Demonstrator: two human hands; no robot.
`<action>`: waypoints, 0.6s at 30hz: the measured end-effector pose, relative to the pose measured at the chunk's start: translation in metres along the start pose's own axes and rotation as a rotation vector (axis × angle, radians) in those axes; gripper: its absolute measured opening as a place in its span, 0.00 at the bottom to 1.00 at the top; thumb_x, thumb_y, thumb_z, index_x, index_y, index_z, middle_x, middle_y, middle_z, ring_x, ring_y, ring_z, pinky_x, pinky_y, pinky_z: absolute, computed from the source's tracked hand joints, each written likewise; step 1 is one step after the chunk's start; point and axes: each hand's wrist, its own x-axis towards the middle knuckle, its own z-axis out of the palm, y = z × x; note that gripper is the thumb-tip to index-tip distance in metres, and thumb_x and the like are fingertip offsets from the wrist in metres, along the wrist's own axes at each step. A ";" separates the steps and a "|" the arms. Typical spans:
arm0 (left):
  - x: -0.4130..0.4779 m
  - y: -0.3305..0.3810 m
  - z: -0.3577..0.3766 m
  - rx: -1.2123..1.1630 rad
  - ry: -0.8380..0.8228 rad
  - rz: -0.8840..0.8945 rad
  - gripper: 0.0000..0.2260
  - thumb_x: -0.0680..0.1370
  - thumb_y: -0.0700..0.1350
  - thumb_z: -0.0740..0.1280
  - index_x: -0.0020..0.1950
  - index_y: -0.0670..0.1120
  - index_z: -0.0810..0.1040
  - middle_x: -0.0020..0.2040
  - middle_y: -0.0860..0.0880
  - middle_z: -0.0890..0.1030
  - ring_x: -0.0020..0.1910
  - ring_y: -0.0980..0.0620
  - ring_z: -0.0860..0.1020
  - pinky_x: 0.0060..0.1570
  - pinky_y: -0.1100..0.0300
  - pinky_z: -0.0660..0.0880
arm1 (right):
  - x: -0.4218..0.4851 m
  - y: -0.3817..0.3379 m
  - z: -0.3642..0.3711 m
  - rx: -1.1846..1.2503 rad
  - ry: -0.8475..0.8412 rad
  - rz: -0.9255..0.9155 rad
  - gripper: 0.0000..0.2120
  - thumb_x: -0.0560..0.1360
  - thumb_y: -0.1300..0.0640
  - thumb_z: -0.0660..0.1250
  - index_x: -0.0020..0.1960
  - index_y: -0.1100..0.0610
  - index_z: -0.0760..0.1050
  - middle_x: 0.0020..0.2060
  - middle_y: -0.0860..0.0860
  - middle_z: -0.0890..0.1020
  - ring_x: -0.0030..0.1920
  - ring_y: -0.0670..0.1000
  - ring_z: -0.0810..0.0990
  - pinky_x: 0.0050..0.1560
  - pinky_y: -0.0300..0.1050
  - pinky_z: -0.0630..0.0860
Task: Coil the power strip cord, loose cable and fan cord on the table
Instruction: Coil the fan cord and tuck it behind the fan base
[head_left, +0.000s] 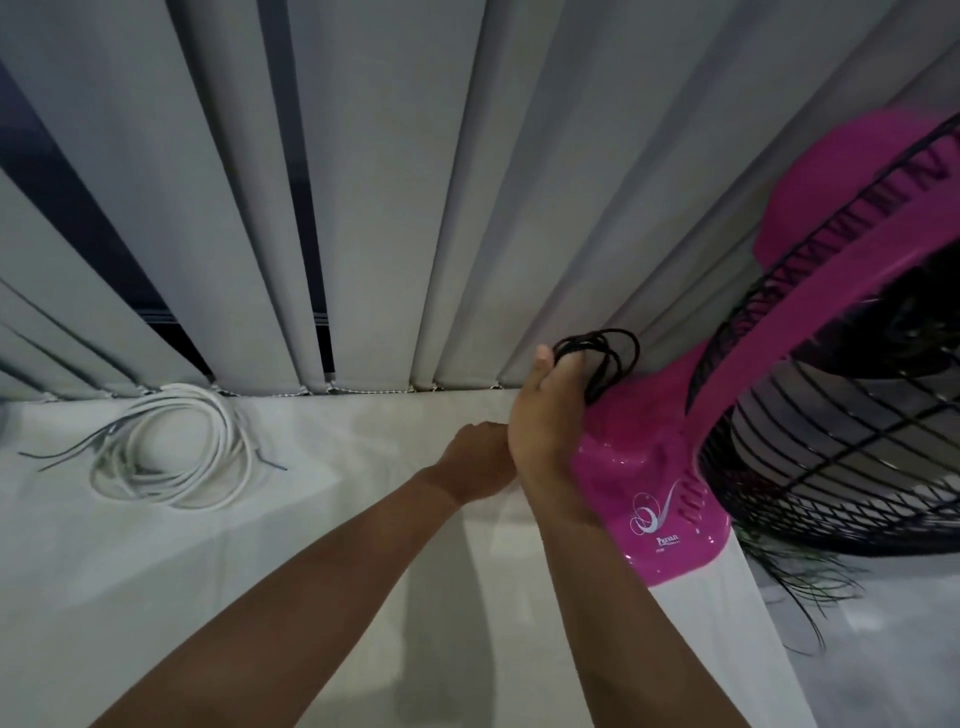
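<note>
Head view: fan cord bundled in the right hand, behind the fan's base

Largest in frame, the pink fan (810, 364) stands at the right on the white table (311, 597), its black grille facing right, grey vertical blinds (363, 182) behind. Far left on the table lies the white loose cable (171, 452), already in a rough coil with its dark ends splayed out. No power strip is visible.

The right hand (545, 421) is closed around several black loops of the fan cord (602, 358); they stand up and right of the fingers, against the fan's neck. The left hand (478, 457) sits just beside and below it, partly hidden, so its grip cannot be told. Any remaining slack probably runs behind the base, nearer the left hand.
</note>
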 end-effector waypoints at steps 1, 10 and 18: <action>0.002 0.001 -0.002 -0.153 -0.032 -0.070 0.10 0.78 0.40 0.57 0.45 0.40 0.77 0.51 0.39 0.82 0.51 0.38 0.79 0.50 0.51 0.73 | 0.002 0.006 0.002 -0.111 -0.037 -0.024 0.09 0.82 0.52 0.55 0.48 0.58 0.65 0.36 0.49 0.76 0.40 0.56 0.78 0.39 0.42 0.67; 0.012 -0.005 0.000 -2.015 0.041 -0.582 0.14 0.77 0.32 0.54 0.40 0.43 0.76 0.34 0.46 0.77 0.23 0.54 0.74 0.25 0.65 0.70 | 0.020 0.050 -0.001 -0.777 -0.575 -0.056 0.14 0.78 0.60 0.56 0.63 0.61 0.66 0.55 0.61 0.81 0.55 0.62 0.80 0.47 0.50 0.71; 0.048 -0.013 -0.006 -1.493 0.003 -0.433 0.16 0.78 0.58 0.63 0.47 0.46 0.81 0.39 0.49 0.83 0.37 0.53 0.80 0.38 0.64 0.76 | 0.022 0.064 -0.006 -0.948 -0.711 -0.334 0.15 0.79 0.58 0.55 0.64 0.59 0.68 0.55 0.58 0.81 0.55 0.59 0.80 0.52 0.50 0.73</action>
